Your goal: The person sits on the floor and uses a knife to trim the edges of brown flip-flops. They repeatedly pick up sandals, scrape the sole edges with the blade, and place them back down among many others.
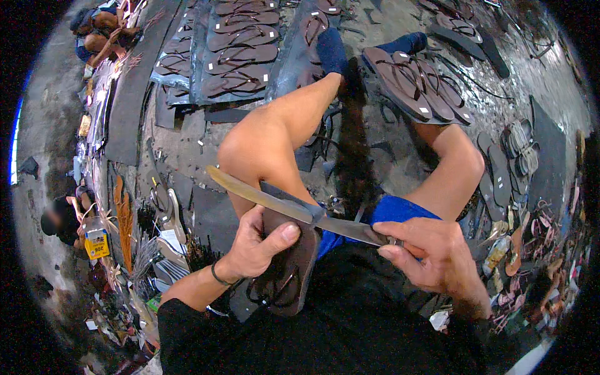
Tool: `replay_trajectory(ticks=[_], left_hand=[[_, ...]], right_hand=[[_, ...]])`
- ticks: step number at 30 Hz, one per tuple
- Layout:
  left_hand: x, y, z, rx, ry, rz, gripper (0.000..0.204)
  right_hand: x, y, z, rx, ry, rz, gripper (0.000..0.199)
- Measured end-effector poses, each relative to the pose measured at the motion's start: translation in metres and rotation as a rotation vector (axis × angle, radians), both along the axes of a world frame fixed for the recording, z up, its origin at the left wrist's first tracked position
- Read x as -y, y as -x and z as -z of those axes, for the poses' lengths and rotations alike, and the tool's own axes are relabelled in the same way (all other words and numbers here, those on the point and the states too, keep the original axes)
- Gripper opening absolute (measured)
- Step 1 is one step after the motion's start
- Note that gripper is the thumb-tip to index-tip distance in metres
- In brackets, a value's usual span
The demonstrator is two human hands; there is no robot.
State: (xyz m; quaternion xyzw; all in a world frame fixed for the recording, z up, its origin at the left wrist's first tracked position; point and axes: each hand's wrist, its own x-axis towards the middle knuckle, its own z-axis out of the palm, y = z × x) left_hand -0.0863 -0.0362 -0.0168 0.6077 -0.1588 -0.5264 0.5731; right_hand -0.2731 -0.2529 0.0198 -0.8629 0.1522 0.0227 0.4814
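My right hand grips the handle end of a long, narrow knife between thumb and fingers. The blade stretches left across the front of a dark brown flip-flop; its far stretch looks tan, perhaps from reflection, and ends rounded near my bent left knee. Under the blade, my left hand is closed on the flip-flop, thumb on top and the other fingers mostly hidden. The flip-flop lies on my lap, its dark straps toward my body. Where the blade crosses it, the exact contact is hard to see.
Brown flip-flops rest on my right lower leg. Rows of finished flip-flops lie ahead on plastic sheeting. Rubber scraps, more sandals and a yellow box surround me. Another person is at the far left.
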Motion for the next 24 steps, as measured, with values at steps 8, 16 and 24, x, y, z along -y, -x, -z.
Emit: replay_trajectory(ticks=[8, 16, 24], left_hand=[[0.020, 0.011, -0.004, 0.128, -0.015, 0.236, 0.037], [0.065, -0.048, -0.093, 1.046, -0.260, 0.240, 0.049], [0.043, 0.054, 0.015, -0.302, 0.350, -0.663, 0.050]], right_hand=[[0.025, -0.056, -0.005, -0.071, -0.173, -0.257, 0.029], [0.008, -0.048, 0.035, 0.376, -0.744, 0.001, 0.041], [-0.041, -0.030, 0.064, 0.424, -0.596, 0.292, 0.049]])
